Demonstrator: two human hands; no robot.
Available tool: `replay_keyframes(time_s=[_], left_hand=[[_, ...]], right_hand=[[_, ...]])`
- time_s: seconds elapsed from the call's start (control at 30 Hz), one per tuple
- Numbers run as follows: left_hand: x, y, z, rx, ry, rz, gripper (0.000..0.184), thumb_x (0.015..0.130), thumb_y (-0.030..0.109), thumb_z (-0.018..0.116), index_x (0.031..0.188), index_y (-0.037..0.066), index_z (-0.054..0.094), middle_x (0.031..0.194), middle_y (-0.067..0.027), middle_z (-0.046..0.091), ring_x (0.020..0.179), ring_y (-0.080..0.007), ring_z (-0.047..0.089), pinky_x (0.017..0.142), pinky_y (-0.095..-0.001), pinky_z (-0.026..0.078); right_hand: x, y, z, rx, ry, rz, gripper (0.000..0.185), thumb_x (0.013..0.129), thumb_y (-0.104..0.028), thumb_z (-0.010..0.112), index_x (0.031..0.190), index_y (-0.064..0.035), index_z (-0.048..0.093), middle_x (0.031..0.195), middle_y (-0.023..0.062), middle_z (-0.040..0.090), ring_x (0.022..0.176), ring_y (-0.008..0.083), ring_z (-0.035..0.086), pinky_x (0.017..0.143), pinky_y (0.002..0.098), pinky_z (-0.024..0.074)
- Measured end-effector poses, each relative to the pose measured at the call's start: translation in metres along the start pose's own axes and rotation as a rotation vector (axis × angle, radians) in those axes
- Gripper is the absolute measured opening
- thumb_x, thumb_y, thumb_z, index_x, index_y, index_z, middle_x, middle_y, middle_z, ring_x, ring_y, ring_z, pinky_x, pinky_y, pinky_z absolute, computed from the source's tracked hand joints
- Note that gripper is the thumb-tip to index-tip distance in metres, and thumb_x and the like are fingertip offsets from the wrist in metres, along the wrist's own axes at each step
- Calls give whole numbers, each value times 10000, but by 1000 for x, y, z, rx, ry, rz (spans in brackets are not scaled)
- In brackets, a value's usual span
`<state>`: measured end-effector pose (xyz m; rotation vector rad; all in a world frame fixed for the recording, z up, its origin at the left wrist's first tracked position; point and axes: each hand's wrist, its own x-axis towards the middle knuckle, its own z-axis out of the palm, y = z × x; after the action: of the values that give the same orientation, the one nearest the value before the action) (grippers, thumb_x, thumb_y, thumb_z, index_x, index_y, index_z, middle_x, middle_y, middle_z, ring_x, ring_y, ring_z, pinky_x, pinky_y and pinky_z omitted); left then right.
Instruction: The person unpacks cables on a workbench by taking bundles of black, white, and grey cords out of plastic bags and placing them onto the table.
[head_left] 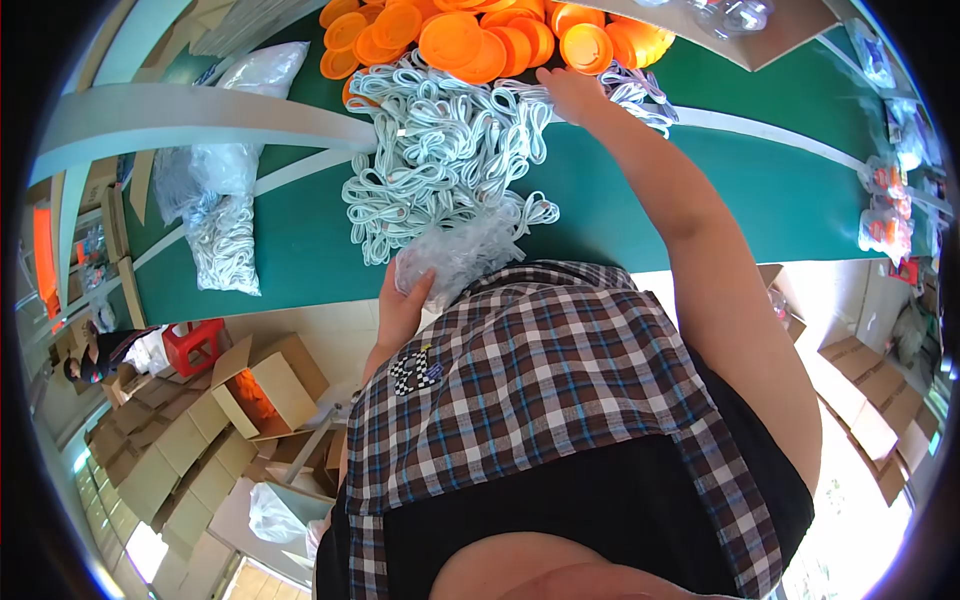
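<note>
My left hand (403, 303) is closed on clear plastic bags (450, 255) at the front edge of the green table (600, 200), close to the plaid apron (540, 350). Just beyond the bags lies a heap of white cables (440, 150), each folded into a tied bundle. My right hand (576, 97) reaches to the far side, between more cable bundles (640, 95) and the orange round lids (585, 48). Its fingers bend down into the pile; their tips are hidden, so what they grip does not show.
Filled plastic bags (225, 245) lie on the table's left. A pale bar (210, 120) crosses above that side. An open carton (765, 30) with clear plastic items stands at the back right. Cardboard boxes (265, 385), a red stool (193, 347) and another person (105, 352) are lower left.
</note>
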<state>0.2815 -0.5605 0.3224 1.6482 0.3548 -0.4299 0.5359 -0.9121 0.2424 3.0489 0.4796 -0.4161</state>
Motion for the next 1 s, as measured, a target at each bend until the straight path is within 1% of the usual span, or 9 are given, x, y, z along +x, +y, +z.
replay_keyframes(time_s=[0.27, 0.33, 0.5, 0.6, 0.63, 0.77, 0.83, 0.93, 1.0], left_hand=[[14, 20, 19, 151, -44, 15, 471, 907, 141, 665, 1331, 22, 499, 1202, -124, 622, 1050, -203, 597, 920, -288, 472], [14, 24, 28, 158, -49, 14, 472, 906, 145, 667, 1331, 24, 500, 1199, -123, 624, 1048, -203, 597, 918, -288, 472], [21, 30, 42, 174, -79, 2, 477, 901, 154, 673, 1330, 30, 505, 1187, -121, 630, 1042, -202, 598, 912, -287, 473], [20, 30, 44, 160, -62, 2, 480, 900, 152, 672, 1333, 31, 503, 1182, -122, 633, 1037, -201, 599, 910, -286, 474], [20, 31, 45, 160, -55, -1, 480, 900, 152, 672, 1333, 31, 503, 1182, -122, 633, 1037, -201, 599, 910, -286, 474], [16, 36, 48, 229, -33, 24, 486, 898, 155, 675, 1335, 30, 504, 1187, -124, 632, 1036, -203, 597, 911, -286, 474], [16, 43, 54, 231, -4, 29, 481, 899, 150, 672, 1334, 31, 507, 1187, -122, 632, 1036, -201, 596, 911, -287, 474], [7, 52, 57, 247, 60, 34, 466, 902, 135, 662, 1332, 35, 514, 1189, -117, 631, 1037, -196, 594, 911, -288, 475], [7, 64, 62, 138, 83, 52, 459, 903, 129, 658, 1330, 36, 517, 1188, -112, 631, 1035, -191, 593, 910, -285, 475]], right_hand=[[-83, 60, 6, 471, 164, -93, 430, 796, -37, 671, 1200, -63, 522, 1121, 150, 635, 1026, 303, 633, 867, 367, 520], [-108, 69, -3, 857, 403, 275, 437, 808, -30, 698, 1208, -46, 524, 1106, 118, 659, 965, 248, 660, 852, 329, 525], [-175, 125, -25, 1672, 913, 417, 428, 837, -71, 723, 1199, 14, 511, 1067, 162, 661, 896, 250, 670, 778, 312, 561], [-208, 190, 5, 1327, 684, 940, 442, 825, -127, 722, 1196, 34, 543, 1108, 209, 631, 887, 264, 665, 721, 327, 557], [-213, 204, 21, 1330, 677, 935, 442, 825, -127, 722, 1196, 34, 543, 1108, 209, 631, 887, 264, 665, 721, 327, 557], [-215, 236, 88, -75, 673, 831, 416, 831, -182, 700, 1188, -2, 584, 1108, 207, 632, 892, 343, 659, 730, 384, 558], [-202, 193, 56, 93, 741, 529, 362, 862, -222, 654, 1190, -72, 621, 1127, 171, 635, 916, 363, 650, 766, 405, 552], [-159, 96, 45, 851, 266, 428, 438, 872, -283, 673, 1260, -98, 597, 1044, 99, 668, 755, 246, 649, 670, 359, 542], [-144, 18, 17, 1294, -65, 419, 540, 882, -343, 679, 1326, -69, 540, 1018, 103, 677, 758, 275, 640, 736, 361, 538]])
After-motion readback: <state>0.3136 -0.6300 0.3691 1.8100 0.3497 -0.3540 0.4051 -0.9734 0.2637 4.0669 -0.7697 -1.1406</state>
